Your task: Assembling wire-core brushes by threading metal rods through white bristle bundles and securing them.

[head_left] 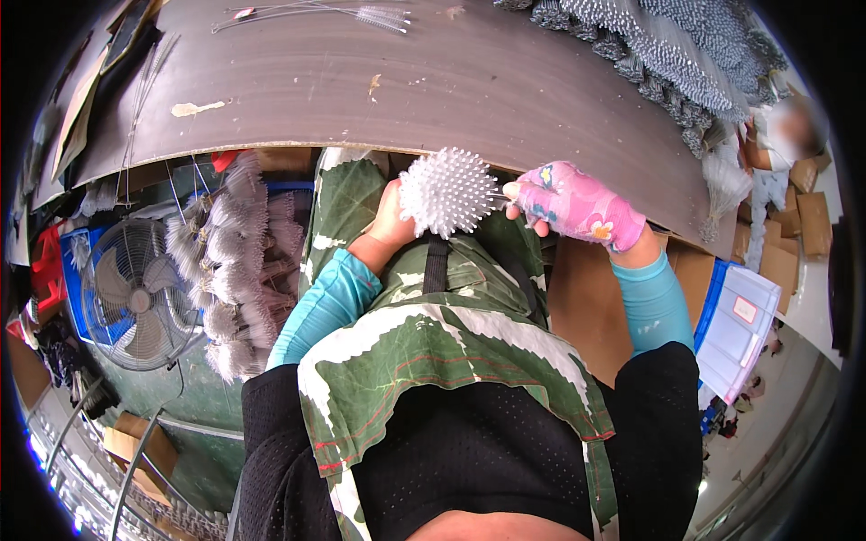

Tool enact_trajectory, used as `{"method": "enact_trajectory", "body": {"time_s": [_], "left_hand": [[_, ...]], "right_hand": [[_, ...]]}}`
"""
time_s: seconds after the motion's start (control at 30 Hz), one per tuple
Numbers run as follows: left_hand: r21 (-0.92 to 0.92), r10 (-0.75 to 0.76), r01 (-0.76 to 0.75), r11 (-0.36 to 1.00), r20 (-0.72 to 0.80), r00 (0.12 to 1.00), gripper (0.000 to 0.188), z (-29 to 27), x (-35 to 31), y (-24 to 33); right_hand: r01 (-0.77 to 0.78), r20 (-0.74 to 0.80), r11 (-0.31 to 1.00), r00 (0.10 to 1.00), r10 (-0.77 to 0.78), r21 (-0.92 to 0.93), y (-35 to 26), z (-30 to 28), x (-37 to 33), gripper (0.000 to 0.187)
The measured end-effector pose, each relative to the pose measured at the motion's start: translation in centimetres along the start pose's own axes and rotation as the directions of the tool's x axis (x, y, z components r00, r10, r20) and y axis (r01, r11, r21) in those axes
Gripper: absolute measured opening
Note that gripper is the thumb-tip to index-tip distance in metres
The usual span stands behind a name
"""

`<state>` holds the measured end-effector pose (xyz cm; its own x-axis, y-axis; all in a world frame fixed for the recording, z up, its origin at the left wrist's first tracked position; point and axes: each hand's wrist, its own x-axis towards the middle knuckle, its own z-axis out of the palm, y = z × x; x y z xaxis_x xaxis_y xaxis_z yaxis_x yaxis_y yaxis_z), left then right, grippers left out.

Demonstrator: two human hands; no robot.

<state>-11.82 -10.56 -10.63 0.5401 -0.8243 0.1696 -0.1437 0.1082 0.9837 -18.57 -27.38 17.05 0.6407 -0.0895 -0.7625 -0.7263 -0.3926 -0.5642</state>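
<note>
A round bundle of thin wire brushes [448,192] faces up, its many pale tips packed like a dome. My left hand [391,216] is wrapped round its left side; the bundle covers most of the fingers. To the right of the bundle, my right hand [534,202], in a pink flowered glove with bare fingertips, is closed in a pinch. A short thin wire [498,197] shows between those fingertips and the bundle's edge. Both hands are over my lap, at the near edge of the brown table [307,99].
Several loose wire brushes [379,17] lie far on the table. Stacked brush bundles [667,54] fill its far right. More bundles [239,252] hang at left beside a floor fan [140,299]. A pale plastic crate [741,329] and a person [785,135] are at right.
</note>
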Motion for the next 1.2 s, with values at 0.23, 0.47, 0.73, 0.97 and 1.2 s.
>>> {"method": "enact_trajectory", "body": {"time_s": [0.23, 0.47, 0.73, 0.97, 1.2], "left_hand": [[-0.456, -0.205, 0.151, 0.877, -0.072, 0.976, 0.03, 1.7, 0.2, -0.9], [0.393, 0.226, -0.229, 0.891, 0.054, 0.973, 0.03, -0.7, 0.5, 3.2], [0.369, 0.173, -0.162, 0.915, 0.004, 0.985, 0.023, -0.9, 0.3, 3.5], [0.316, 0.179, -0.165, 0.934, -0.016, 0.984, 0.025, -1.0, 0.5, 4.3], [0.334, 0.187, -0.173, 0.926, -0.009, 0.982, 0.027, -0.7, 0.7, 3.7]], "right_hand": [[0.032, -0.021, 0.999, 0.999, -0.032, 0.009, 0.8, 0.5, 0.6, 0.035], [0.149, -0.118, 0.876, 0.967, -0.226, -0.459, -0.4, -0.2, -0.5, 0.031], [0.2, 0.048, 0.727, 0.973, -0.224, -0.657, -2.6, -1.3, 1.0, 0.028], [0.259, 0.113, 0.467, 0.941, -0.318, -0.845, -3.4, -1.0, 1.0, 0.029], [0.211, 0.016, 0.681, 0.96, -0.28, -0.701, -1.8, -1.1, 0.6, 0.028]]}}
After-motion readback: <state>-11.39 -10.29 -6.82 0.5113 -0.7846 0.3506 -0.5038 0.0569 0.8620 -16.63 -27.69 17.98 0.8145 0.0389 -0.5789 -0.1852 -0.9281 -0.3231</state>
